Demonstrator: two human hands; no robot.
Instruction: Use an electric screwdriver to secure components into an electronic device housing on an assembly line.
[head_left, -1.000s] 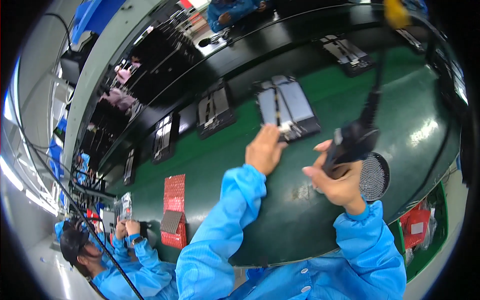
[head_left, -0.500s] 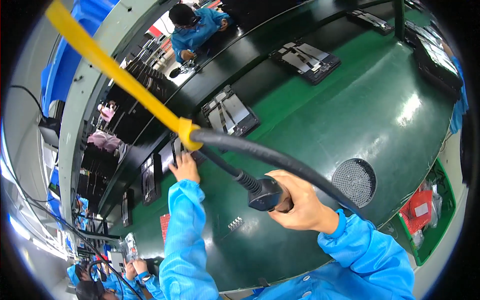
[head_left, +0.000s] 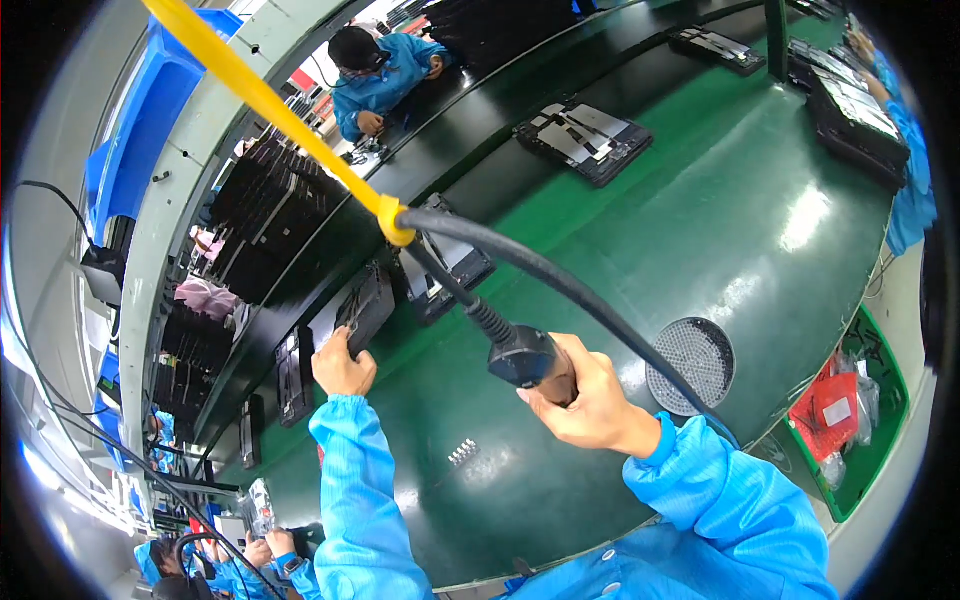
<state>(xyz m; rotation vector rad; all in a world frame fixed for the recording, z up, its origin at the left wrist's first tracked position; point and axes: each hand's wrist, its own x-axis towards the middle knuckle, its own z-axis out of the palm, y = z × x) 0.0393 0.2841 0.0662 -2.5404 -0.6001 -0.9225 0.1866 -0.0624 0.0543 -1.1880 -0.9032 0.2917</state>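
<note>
My right hand [head_left: 595,405] wraps round the handle of a black electric screwdriver [head_left: 522,356], above the green bench. A thick black cable [head_left: 570,280] comes off its top and is tied to a yellow strap [head_left: 290,125]. The screwdriver's tip is hidden. At the left, my left hand [head_left: 343,368] has its fingers closed on the near edge of a dark opened tablet [head_left: 368,308], which lies tilted beside the black rail. Just beyond it rests another opened tablet [head_left: 450,262] with light inner parts showing, partly behind the cable.
A round black screw tray [head_left: 690,366] stands at the right; small metal parts [head_left: 463,452] lie near the bench's middle. More opened tablets [head_left: 590,140] line the far side, with a stack [head_left: 860,120] far right. A green crate [head_left: 860,430] sits past the bench edge. Co-workers [head_left: 385,80] sit nearby.
My left hand has moved left and closed on the dark tablet's edge, which now shows more fully. The screwdriver stays in my right hand. The whole view has shifted slightly.
</note>
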